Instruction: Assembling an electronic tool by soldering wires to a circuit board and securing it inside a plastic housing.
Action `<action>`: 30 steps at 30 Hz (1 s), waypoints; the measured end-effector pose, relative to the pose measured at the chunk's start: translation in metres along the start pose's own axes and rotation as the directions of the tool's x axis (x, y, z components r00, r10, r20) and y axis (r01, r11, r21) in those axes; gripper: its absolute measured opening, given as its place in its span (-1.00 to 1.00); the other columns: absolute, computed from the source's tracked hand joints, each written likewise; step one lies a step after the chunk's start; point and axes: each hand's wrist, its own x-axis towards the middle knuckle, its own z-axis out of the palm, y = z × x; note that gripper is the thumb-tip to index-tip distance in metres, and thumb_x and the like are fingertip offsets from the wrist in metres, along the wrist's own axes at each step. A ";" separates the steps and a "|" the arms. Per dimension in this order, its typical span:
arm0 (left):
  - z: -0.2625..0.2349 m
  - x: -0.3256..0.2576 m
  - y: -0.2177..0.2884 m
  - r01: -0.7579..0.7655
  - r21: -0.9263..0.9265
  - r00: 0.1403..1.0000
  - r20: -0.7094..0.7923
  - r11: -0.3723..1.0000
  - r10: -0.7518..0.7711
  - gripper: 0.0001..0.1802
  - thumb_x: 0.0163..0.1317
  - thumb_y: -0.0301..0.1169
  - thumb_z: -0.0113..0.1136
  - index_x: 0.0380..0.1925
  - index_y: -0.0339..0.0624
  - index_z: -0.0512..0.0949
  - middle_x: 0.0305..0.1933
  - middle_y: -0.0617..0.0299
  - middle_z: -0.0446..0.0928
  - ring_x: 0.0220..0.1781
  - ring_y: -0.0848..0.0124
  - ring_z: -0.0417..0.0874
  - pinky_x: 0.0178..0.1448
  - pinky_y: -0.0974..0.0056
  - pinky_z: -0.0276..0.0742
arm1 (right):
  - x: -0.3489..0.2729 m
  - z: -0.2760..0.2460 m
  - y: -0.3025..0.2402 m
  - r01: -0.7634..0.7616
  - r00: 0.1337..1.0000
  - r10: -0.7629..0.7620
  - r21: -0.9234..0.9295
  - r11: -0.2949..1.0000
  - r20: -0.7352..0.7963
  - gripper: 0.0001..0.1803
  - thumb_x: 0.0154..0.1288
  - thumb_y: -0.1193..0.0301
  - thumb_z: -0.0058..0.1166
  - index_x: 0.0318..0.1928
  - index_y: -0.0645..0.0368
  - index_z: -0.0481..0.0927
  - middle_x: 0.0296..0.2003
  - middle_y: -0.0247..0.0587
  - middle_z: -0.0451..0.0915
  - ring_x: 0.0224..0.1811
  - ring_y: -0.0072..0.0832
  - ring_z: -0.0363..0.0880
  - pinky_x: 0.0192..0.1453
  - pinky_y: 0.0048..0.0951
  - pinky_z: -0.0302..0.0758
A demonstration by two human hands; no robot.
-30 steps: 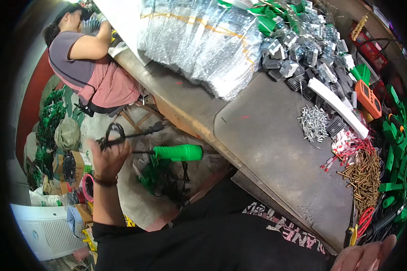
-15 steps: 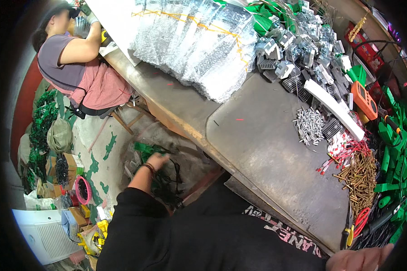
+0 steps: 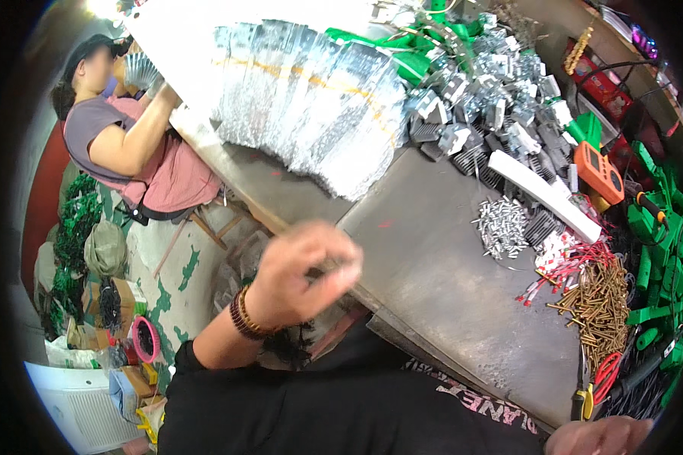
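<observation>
While the loosely curled left hand (image 3: pixel 300 277) hovers empty beside the grey metal desk (image 3: pixel 448 280), the right hand (image 3: pixel 596 438), its grip unreadable at the lower edge, leaves the silver screws (image 3: pixel 501 226) and brass screws (image 3: pixel 599 299) piled untouched.

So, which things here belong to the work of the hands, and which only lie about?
In the work:
- left hand, curled, raised near the table edge; contents cannot be told
- right hand, at the lower edge
- grey table

Lying about:
- silver screws
- brass screws
- orange meter
- foil-wrapped stack
- green parts
</observation>
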 end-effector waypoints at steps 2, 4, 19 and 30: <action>0.008 0.044 0.004 -0.034 0.436 0.941 -0.290 0.899 0.176 -0.67 0.16 -0.41 0.38 -0.09 -0.27 0.58 0.02 -0.08 0.58 0.07 -0.01 0.58 0.21 0.06 0.44 | -0.007 -0.044 0.011 0.056 0.839 -0.123 0.140 0.989 0.531 -0.63 0.48 0.12 0.05 -0.17 0.21 0.62 -0.33 -0.06 0.63 -0.33 -0.25 0.64 -0.43 -0.30 0.60; 0.008 0.085 -0.009 0.087 0.709 0.876 -0.389 0.700 0.285 -0.54 0.14 -0.35 0.39 0.01 -0.28 0.51 0.16 -0.16 0.51 0.21 -0.10 0.47 0.34 -0.03 0.32 | -0.029 -0.049 -0.006 0.023 0.853 0.015 -0.067 0.998 0.522 -0.62 0.46 0.14 0.11 -0.13 0.26 0.61 -0.35 0.05 0.62 -0.41 -0.12 0.64 -0.46 -0.25 0.60; -0.002 0.129 -0.048 0.084 0.692 0.881 -0.389 0.717 0.271 -0.68 0.14 -0.42 0.40 -0.31 -0.24 0.40 0.24 -0.22 0.43 0.20 -0.07 0.46 0.29 -0.03 0.32 | -0.031 -0.216 -0.075 -0.400 0.916 -0.261 -0.730 -0.554 -0.304 -0.79 0.25 0.36 0.19 -0.16 0.20 0.66 -0.17 -0.04 0.63 0.00 -0.08 0.57 0.11 -0.12 0.52; 0.115 0.065 0.072 -0.555 -0.079 0.669 0.549 0.828 0.501 -0.38 -0.08 -0.28 0.52 0.01 -0.21 0.50 0.17 -0.12 0.49 0.11 -0.06 0.54 0.19 -0.05 0.46 | 0.015 -0.275 -0.091 -0.766 0.573 -0.259 -0.396 -0.506 -0.777 -0.68 0.08 0.10 0.26 -0.23 -0.01 0.79 -0.16 -0.19 0.75 -0.06 -0.20 0.72 0.04 -0.20 0.65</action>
